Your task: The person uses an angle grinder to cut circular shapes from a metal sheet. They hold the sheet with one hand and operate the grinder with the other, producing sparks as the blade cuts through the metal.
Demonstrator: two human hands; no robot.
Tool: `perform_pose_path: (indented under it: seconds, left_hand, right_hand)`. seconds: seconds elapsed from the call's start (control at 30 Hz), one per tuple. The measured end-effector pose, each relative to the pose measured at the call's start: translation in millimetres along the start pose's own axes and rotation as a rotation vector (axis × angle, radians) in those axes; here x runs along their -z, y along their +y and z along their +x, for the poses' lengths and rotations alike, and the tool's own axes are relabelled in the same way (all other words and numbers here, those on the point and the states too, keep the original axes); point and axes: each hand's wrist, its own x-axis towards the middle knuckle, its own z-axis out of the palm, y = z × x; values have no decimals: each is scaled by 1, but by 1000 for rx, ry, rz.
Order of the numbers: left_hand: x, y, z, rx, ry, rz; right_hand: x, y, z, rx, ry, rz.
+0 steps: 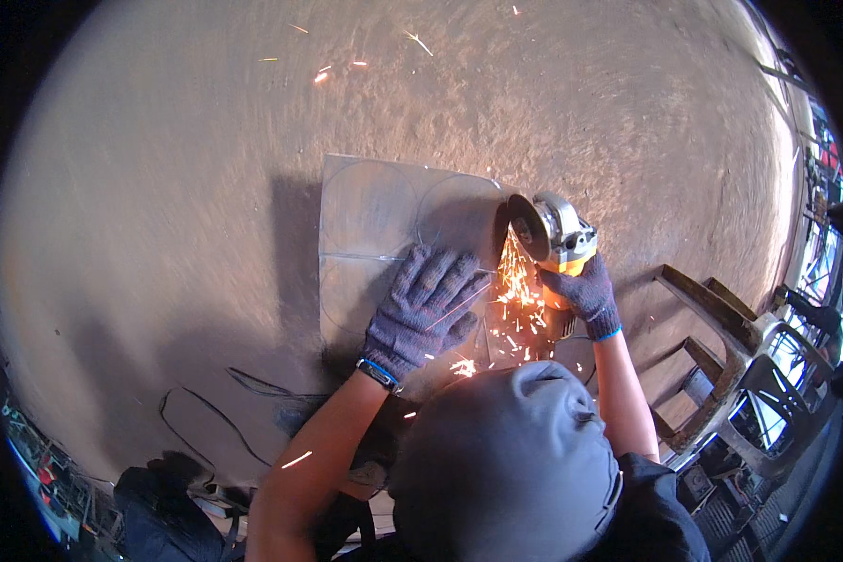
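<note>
My right hand (587, 292), in a dark knit glove, is wrapped round the yellow and silver angle grinder (568, 234). The grinder's dark disc (528, 228) stands on edge at the right side of a flat grey metal sheet (365, 211) with circles marked on it. Bright orange sparks (517, 281) spray from the disc toward me. Gloved as well, my left hand (420, 314) lies flat on the sheet, fingers stretched out, left of the sparks. A grey cap (506, 468) at the lower middle hides part of the near side.
Sheet and hands are over a broad brown, worn surface (187, 234). A black cable (220, 412) curls at the lower left. At the right stands a rusty metal frame (712, 361) beside a plastic chair (782, 393). A dark bundle (164, 510) lies at the lower left.
</note>
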Motion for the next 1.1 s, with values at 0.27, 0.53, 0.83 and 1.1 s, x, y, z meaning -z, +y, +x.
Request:
perform_pose_path:
  seconds: [0.27,0.53,0.83,1.1]
  left_hand:
    - [-8,-1,1,-24,13,14]
    - [-6,6,2,-20,27,155]
    - [11,9,30,246,278,-69]
    - [19,-14,59,128,117,43]
  right_hand:
    - [21,12,-25,17,68,-20]
    - [14,8,-42,92,50,-7]
    - [8,-9,-28,-3,50,-178]
    - [17,-10,-27,92,-48,-78]
